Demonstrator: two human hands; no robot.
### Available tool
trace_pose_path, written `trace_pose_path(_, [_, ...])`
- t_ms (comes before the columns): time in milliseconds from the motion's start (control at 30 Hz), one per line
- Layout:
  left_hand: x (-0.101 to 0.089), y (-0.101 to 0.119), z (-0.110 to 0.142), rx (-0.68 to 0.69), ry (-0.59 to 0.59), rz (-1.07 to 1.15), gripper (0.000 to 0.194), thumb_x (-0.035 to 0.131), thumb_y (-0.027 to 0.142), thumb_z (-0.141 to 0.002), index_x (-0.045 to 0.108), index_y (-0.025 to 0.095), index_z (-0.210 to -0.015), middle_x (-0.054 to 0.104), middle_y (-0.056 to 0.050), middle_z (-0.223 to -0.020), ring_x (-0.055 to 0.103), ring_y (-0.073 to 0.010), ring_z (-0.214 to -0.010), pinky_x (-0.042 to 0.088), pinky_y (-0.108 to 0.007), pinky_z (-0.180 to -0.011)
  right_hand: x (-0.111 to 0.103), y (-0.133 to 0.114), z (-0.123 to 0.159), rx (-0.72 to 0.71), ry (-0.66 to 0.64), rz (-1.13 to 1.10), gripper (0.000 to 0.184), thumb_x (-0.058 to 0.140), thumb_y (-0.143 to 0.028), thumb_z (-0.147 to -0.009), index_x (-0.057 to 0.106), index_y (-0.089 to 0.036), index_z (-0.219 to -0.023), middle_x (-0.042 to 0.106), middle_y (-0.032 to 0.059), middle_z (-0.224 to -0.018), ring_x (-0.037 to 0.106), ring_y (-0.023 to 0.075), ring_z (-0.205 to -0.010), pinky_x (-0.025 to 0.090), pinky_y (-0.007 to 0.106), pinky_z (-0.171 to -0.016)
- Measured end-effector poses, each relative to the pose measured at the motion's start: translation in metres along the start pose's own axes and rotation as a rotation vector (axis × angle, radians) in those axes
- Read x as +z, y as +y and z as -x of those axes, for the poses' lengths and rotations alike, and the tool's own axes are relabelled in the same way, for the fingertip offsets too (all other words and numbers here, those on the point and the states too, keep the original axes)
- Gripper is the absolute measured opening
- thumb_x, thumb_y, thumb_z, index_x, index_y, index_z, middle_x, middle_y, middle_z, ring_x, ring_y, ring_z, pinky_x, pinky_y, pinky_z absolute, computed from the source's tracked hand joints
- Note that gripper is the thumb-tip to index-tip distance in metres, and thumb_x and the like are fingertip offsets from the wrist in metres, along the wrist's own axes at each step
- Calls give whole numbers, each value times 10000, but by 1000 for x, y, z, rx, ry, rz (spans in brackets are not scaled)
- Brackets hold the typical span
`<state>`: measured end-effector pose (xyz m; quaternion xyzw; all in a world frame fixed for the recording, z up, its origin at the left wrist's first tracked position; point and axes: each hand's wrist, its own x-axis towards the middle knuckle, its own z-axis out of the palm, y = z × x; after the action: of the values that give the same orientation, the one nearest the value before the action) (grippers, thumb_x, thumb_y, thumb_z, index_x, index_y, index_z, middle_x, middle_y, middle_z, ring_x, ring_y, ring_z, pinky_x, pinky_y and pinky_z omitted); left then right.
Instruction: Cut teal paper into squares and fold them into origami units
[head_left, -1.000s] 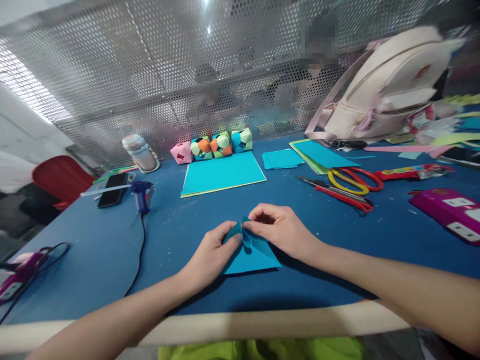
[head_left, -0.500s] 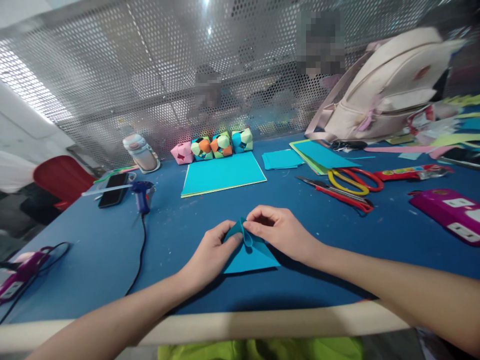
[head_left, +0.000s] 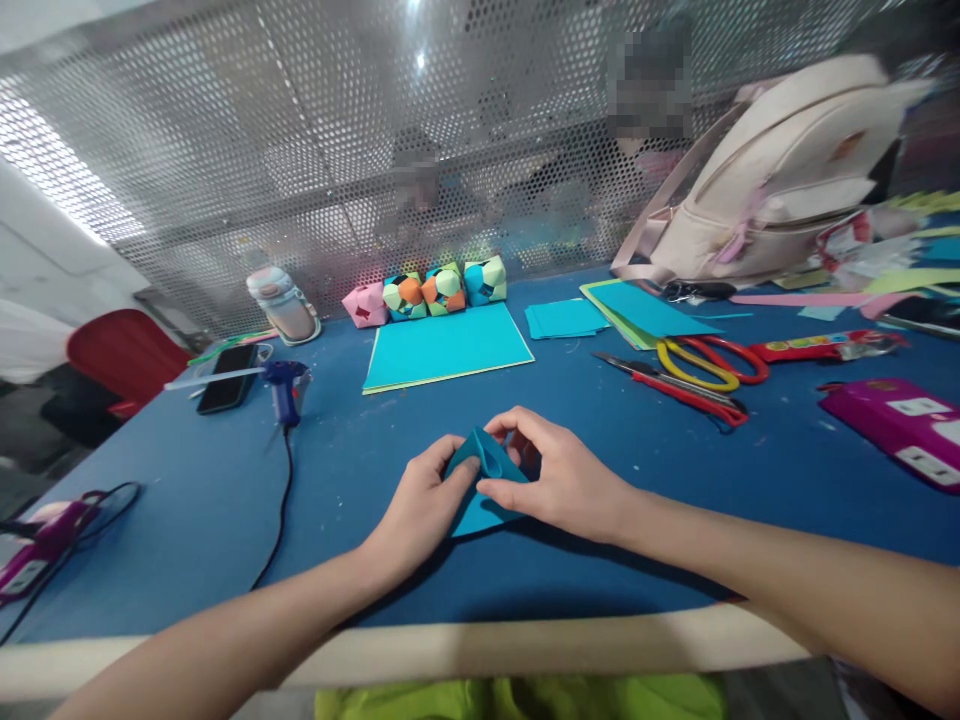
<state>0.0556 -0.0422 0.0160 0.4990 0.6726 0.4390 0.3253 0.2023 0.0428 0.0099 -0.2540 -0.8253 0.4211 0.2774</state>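
Observation:
A folded turquoise paper triangle rests on the blue table near its front edge. My left hand pinches the paper's left side, thumb on top. My right hand pinches a curled flap near the paper's tip and covers the paper's right part. Both hands are closed on the paper.
A turquoise sheet lies ahead with several folded paper cubes behind it. Red and yellow scissors, a cutter, a magenta power strip and a backpack sit right. Glue gun, phone and bottle stand left.
My right hand has slid down and left over the paper, folding the flap toward me. Less of the triangle shows. The left hand has held its place.

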Motion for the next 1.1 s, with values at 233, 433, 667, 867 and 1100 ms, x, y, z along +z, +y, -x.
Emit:
trace_pose_path(233, [0, 1, 2, 4, 27, -5, 207, 525, 352, -824, 602, 165, -779, 545, 32, -701, 458, -123, -663, 390, -224, -627, 1, 2, 1, -36, 40, 73, 114, 570, -301, -783, 514, -209, -819, 517, -19, -719, 466, 134, -650, 378, 290, -629])
trace_pose_path(433, [1, 1, 3, -5, 24, 10, 202, 544, 350, -814, 590, 165, -749, 530, 39, -675, 445, -114, -638, 388, -221, -607, 2, 7, 0, -101, 88, 71, 115, 506, -264, -830, 489, -211, -729, 517, -18, -673, 464, 124, -615, 363, 273, -600])
trace_pose_path(667, [-1, 2, 2, 17, 24, 32, 217, 588, 364, -787, 630, 157, -836, 593, -2, -746, 508, -136, -700, 420, -229, -633, 2, 9, 0, -134, 99, 75, 128, 502, -230, -829, 490, -207, -704, 525, -22, -658, 470, 117, -602, 355, 261, -581])
trace_pose_path(867, [-6, 4, 2, 73, 120, 79, 200, 633, 337, -754, 654, 156, -836, 628, -9, -775, 546, -143, -745, 441, -240, -685, 3, 6, 0, -111, 59, 63, 127, 507, -225, -822, 501, -204, -697, 528, -22, -647, 477, 118, -603, 363, 261, -586])
trace_pose_path(1100, [-7, 8, 3, 28, 129, 144, 193, 653, 342, -729, 665, 154, -770, 646, -17, -753, 550, -142, -726, 446, -239, -672, 2, 5, -1, -109, 38, 23, 123, 514, -218, -812, 517, -202, -690, 538, -26, -632, 479, 110, -590, 378, 247, -569])
